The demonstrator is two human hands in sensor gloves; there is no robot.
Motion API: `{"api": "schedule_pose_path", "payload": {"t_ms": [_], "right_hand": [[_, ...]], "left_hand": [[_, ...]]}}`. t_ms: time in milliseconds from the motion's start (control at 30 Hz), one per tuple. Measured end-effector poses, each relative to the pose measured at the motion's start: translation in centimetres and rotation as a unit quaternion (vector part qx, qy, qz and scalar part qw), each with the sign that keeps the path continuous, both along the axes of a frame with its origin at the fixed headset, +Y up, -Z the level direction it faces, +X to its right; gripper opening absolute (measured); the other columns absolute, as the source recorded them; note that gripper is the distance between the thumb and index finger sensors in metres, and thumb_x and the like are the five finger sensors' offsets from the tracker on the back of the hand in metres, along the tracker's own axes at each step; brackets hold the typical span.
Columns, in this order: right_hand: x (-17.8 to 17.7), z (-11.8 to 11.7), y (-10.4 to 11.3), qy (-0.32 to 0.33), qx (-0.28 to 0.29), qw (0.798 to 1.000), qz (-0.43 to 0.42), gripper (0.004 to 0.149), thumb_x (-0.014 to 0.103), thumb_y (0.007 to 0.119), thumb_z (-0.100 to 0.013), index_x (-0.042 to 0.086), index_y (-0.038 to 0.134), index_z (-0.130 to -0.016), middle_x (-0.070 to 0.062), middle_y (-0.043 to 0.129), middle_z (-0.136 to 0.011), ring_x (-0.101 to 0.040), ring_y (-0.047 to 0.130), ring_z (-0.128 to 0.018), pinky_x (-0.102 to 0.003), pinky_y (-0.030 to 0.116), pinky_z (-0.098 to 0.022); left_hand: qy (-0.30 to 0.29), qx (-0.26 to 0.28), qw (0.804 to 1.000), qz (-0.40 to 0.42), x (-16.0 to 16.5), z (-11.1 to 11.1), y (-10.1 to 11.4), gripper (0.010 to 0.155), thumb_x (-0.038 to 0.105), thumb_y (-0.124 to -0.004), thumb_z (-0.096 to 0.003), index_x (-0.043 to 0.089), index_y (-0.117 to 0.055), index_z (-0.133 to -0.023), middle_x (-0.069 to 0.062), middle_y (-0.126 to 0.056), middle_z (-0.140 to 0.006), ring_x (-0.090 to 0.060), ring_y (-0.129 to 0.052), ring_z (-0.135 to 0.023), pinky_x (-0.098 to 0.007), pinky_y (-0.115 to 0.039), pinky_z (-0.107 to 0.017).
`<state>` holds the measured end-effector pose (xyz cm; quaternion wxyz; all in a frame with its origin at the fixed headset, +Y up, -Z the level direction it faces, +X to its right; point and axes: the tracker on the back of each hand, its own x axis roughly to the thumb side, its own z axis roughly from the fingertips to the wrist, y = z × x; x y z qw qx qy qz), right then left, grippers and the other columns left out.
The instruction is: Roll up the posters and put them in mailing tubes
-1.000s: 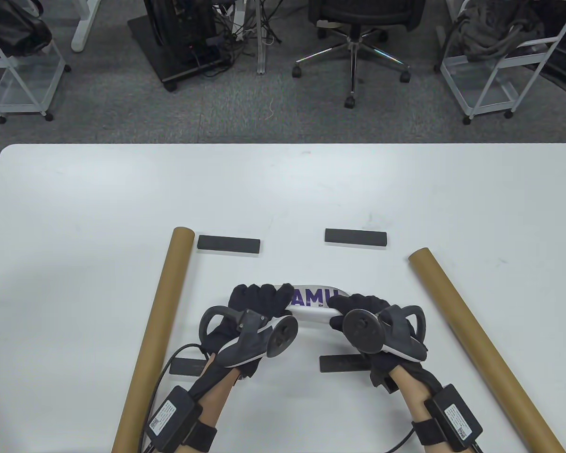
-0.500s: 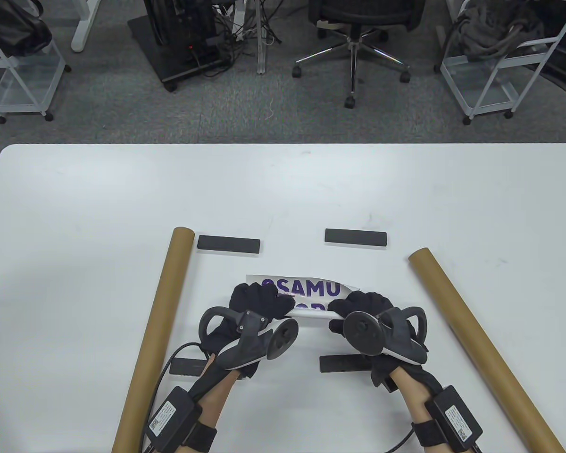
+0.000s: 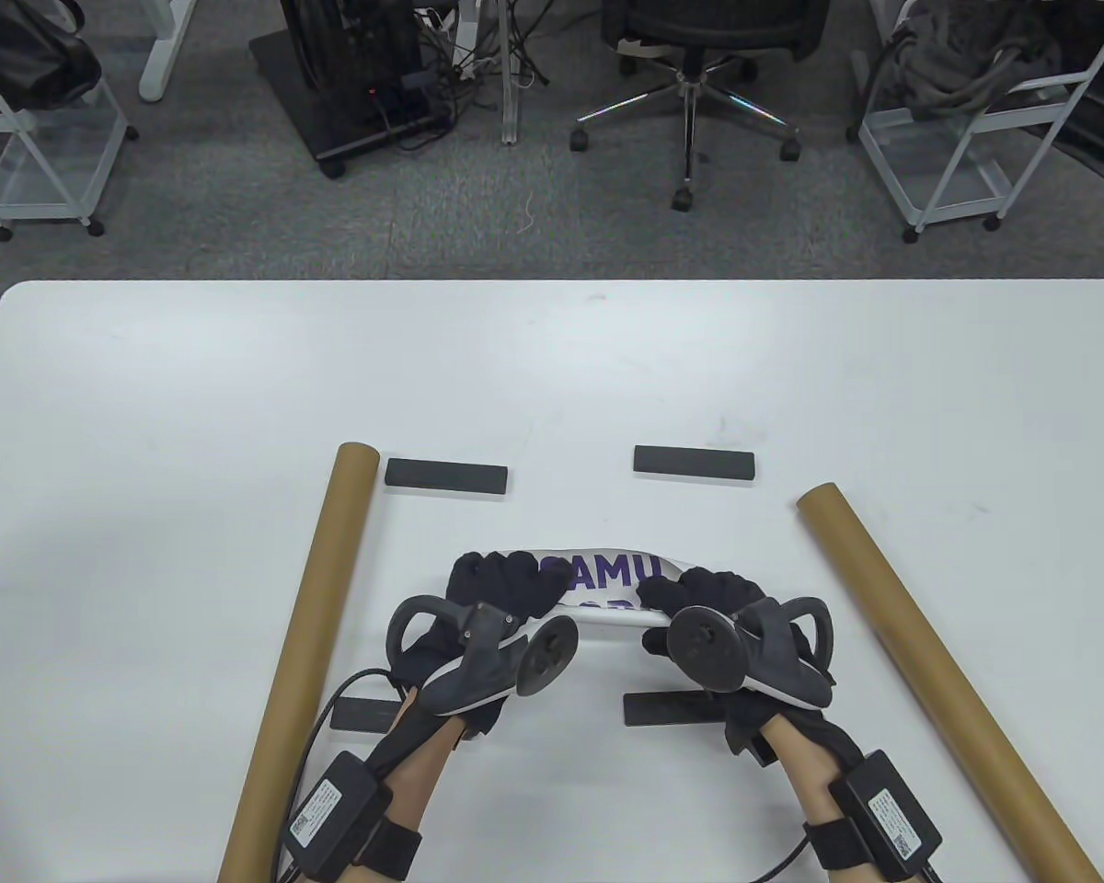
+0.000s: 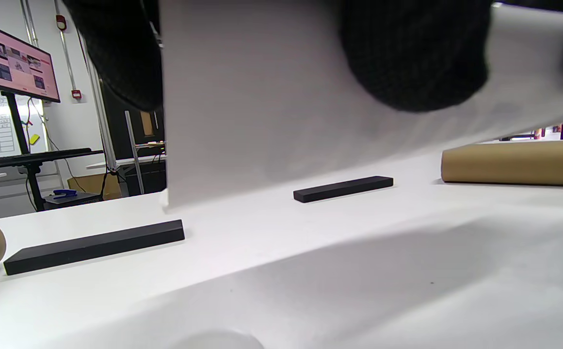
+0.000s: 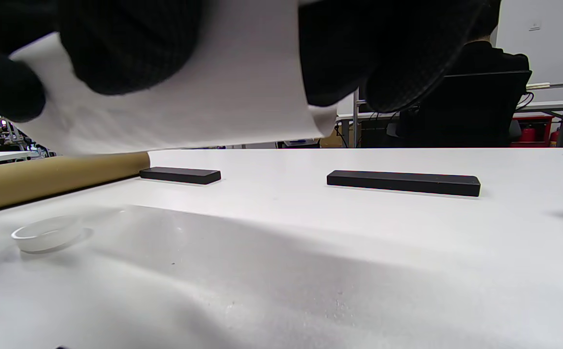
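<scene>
Here, the rolled poster (image 3: 612, 579) was gripped at each end, curled fingers of the left hand (image 3: 501, 589) and right hand (image 3: 708, 598) wrapped round it, its printed middle spanning between them.

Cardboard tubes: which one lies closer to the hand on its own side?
The left tube, steep along the table, nearly meets the left hand. The right tube angles away from the right hand.

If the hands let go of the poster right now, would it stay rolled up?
Probably not. The poster is thin paper, bowed between the left hand and right hand, so it looks springy and would likely uncurl. It seems light and floppy, sagging loosely in the wrist views. Being a roll, it might also roll across the smooth table.
</scene>
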<state>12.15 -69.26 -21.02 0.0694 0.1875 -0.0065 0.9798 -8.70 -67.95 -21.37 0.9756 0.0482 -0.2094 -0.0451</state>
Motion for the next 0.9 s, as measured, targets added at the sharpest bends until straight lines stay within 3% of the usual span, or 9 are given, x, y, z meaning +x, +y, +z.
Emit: {"api": "schedule_pose_path", "payload": {"t_ms": [133,367,567,633,733,900], "right_hand": [[0.18,-0.11,-0.04,-0.002,0.004,1.0,-0.001,0.062,0.044,0.077,-0.039,0.023,0.068,-0.097,-0.001,0.088,-0.071,-0.027,0.094,-0.055,-0.06,0.074,-0.063],[0.26,-0.15,0.04,-0.002,0.012,1.0,0.005,0.061,0.044,0.076,-0.038,0.021,0.072,-0.094,0.001,0.094,-0.069,-0.025,0.099,-0.053,-0.056,0.078,-0.061],[0.04,0.04,0.24,-0.006,0.016,1.0,0.012,0.052,0.038,0.066,-0.045,0.023,0.068,-0.095,-0.004,0.086,-0.073,-0.031,0.09,-0.055,-0.064,0.071,-0.063],[-0.04,0.11,0.25,0.007,0.004,1.0,0.008,0.053,0.04,0.063,-0.047,0.022,0.064,-0.097,-0.005,0.083,-0.075,-0.03,0.088,-0.056,-0.064,0.07,-0.063],[-0.33,0.14,0.09,0.006,0.015,1.0,0.023,0.06,0.043,0.07,-0.04,0.023,0.063,-0.097,-0.003,0.082,-0.074,-0.029,0.087,-0.055,-0.064,0.07,-0.064],[-0.51,0.2,-0.25,0.009,0.018,0.999,0.026,0.053,0.041,0.071,-0.042,0.026,0.068,-0.093,0.001,0.086,-0.07,-0.026,0.09,-0.052,-0.061,0.074,-0.063]], "left_hand": [[-0.001,0.001,1.0,0.0,0.03,-0.07,-0.06,0.071,0.055,-0.08,-0.042,0.033,-0.067,-0.109,0.011,-0.09,-0.083,-0.016,-0.097,-0.073,-0.052,-0.074,-0.078],[-0.001,-0.004,1.0,0.002,0.01,-0.11,-0.09,0.068,0.055,-0.079,-0.0422,0.034,-0.07,-0.107,0.012,-0.095,-0.081,-0.015,-0.102,-0.072,-0.052,-0.075,-0.077],[-0.006,-0.021,1.0,-0.003,0.33,-0.06,-0.4,0.055,0.048,-0.063,-0.05,0.035,-0.07,-0.102,0.007,-0.086,-0.089,-0.02,-0.093,-0.075,-0.054,-0.072,-0.079],[-0.001,-0.017,1.0,-0.016,0.4,-0.09,-0.25,0.053,0.051,-0.065,-0.0485,0.035,-0.071,-0.099,0.007,-0.087,-0.082,-0.018,-0.091,-0.066,-0.054,-0.072,-0.077],[0.0,0.003,1.0,-0.025,0.38,0.02,-0.11,0.051,0.054,-0.072,-0.0459,0.039,-0.074,-0.094,0.009,-0.089,-0.075,-0.015,-0.093,-0.059,-0.052,-0.076,-0.076],[0.003,-0.025,1.0,-0.002,0.03,-0.22,-0.5,0.047,0.053,-0.075,-0.0455,0.041,-0.079,-0.091,0.011,-0.091,-0.073,-0.016,-0.095,-0.058,-0.052,-0.076,-0.075]]}}
